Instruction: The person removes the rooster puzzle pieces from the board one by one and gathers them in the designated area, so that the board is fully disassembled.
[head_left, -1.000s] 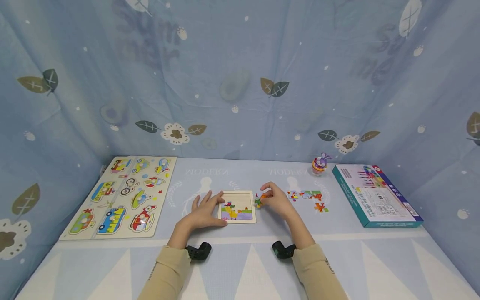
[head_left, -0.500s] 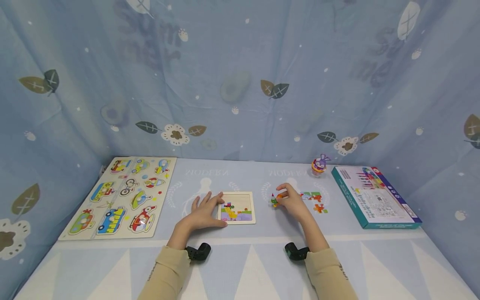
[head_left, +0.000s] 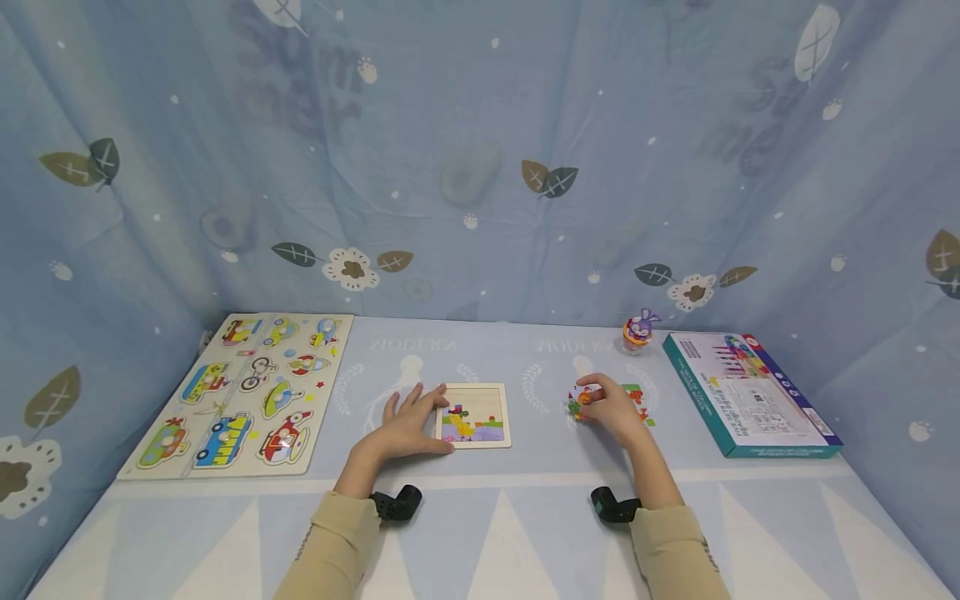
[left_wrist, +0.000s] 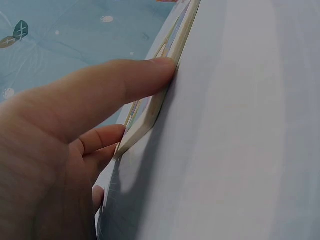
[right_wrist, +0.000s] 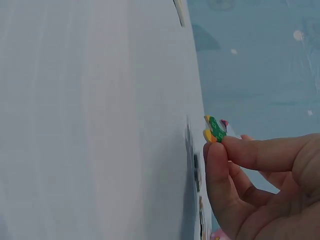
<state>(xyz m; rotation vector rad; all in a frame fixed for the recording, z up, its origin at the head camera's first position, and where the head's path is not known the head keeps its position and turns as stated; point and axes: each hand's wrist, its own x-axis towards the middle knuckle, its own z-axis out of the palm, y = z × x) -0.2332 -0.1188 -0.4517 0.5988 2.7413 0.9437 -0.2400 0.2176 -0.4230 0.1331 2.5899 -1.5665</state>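
Note:
A small wooden puzzle frame (head_left: 508, 417) lies mid-table, with a yellow figure on the joined jigsaw pieces (head_left: 472, 427) in its lower part. My left hand (head_left: 405, 429) rests spread at its left side, the thumb (left_wrist: 162, 67) on the near edge and fingers touching the left edge. In my right hand (head_left: 615, 412), thumb and forefinger pinch a green and yellow jigsaw piece (right_wrist: 215, 129), held over the table at the loose jigsaw pieces (head_left: 637, 400). The hand partly hides those loose pieces in the head view.
At left lies a large wooden vehicle puzzle board (head_left: 247, 392). A flat teal-edged box (head_left: 753, 396) is at right, and a purple rabbit-like figurine (head_left: 639, 331) stands behind the loose pieces. A patterned blue curtain (head_left: 480, 167) rises behind the table.
My right hand has moved rightward from beside the frame to the loose pieces, carrying a pinched jigsaw piece. My left hand and the frame have stayed in place.

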